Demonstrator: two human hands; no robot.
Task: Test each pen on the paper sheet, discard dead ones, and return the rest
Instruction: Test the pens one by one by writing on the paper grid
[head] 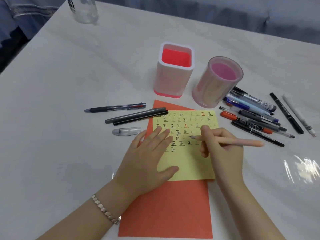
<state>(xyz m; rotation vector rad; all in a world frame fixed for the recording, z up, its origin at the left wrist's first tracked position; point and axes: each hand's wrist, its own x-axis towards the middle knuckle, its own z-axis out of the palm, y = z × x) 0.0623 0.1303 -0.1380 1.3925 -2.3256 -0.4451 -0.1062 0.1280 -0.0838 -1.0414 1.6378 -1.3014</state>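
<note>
Your right hand (223,149) is gripping the pink pen (242,142), fingers and thumb curling round the front of its barrel. The tip is poking out to the left of your fingers and touching the yellow paper sheet (188,163) among the written test marks, while the rest of the barrel is running out to the right, past your knuckles.

Your left hand (147,153) is lying flat with straight fingers, pressing on the left part of the sheet and holding nothing. The sheet is resting on a larger orange sheet (166,208).

Beyond the paper, a square holder (173,80) and a round holder (213,89) are standing upright, side by side. A pile of pens (256,115) is lying just right of the round holder, and 3 pens (136,116) are lying left of the paper.
</note>
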